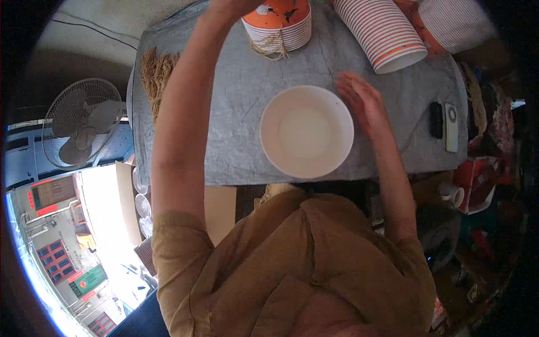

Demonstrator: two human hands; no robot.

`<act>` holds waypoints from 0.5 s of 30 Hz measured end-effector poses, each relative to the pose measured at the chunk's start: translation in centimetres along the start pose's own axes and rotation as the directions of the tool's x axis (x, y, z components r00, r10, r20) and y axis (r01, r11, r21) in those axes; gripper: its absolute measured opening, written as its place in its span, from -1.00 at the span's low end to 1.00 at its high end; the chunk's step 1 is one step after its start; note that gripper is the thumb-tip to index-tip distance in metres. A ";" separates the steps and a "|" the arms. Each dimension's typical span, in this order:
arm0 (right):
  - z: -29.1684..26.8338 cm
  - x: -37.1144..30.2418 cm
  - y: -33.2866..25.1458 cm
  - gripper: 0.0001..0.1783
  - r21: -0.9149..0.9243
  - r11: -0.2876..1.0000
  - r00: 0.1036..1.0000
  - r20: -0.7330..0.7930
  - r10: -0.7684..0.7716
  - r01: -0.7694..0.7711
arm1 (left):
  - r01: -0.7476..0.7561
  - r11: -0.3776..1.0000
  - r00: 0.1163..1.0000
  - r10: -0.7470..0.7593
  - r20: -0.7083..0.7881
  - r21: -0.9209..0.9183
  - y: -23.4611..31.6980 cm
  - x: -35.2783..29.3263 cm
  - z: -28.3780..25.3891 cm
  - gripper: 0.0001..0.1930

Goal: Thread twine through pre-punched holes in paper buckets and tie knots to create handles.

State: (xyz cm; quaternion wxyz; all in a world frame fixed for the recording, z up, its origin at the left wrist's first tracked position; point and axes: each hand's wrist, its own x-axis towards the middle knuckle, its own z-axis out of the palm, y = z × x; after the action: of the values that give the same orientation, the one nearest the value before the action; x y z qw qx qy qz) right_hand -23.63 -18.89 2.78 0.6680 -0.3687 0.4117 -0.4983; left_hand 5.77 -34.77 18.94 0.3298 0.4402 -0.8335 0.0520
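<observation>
A white paper bowl [306, 131] stands empty near the front edge of a grey-covered table [236, 112]. My right hand [362, 101] rests flat and open on the cloth just to the right of the bowl, fingers apart, holding nothing. My left arm reaches far up the table; my left hand [224, 7] is at the top edge of the picture beside a stack of orange-and-white paper bowls [279, 25], and its fingers are cut off from view. A bundle of tan string [269, 46] lies against that stack.
A long lying stack of striped paper bowls [382, 33] is at the back right. Tan fibre strands [154, 76] lie at the table's left edge. Two small remotes, black [436, 119] and white [451, 127], lie at the right. A white fan [84, 123] stands left of the table.
</observation>
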 end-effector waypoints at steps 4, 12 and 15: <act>1.5 8.3 3.1 -0.42 0.181 0.980 0.994 0.085 0.071 -0.085 | 0.210 0.975 0.966 -0.219 0.140 0.078 -2.1 4.5 -1.3 -0.41; 9.0 18.6 4.1 -0.39 0.665 0.745 0.963 0.231 -0.140 -0.051 | 0.438 0.885 0.843 -0.466 0.268 0.160 -6.4 8.7 -0.1 -0.37; 9.4 21.4 3.4 -0.39 0.763 0.645 0.950 0.223 -0.217 -0.032 | 0.442 0.889 0.841 -0.456 0.291 0.117 -6.9 9.6 0.5 -0.36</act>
State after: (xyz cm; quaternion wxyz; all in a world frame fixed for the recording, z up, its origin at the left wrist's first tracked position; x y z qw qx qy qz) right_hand -10.29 -38.04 -0.57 0.7873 -0.1462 0.0417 -0.5976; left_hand 7.06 -45.85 22.89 0.1874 0.6330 -0.7471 -0.0777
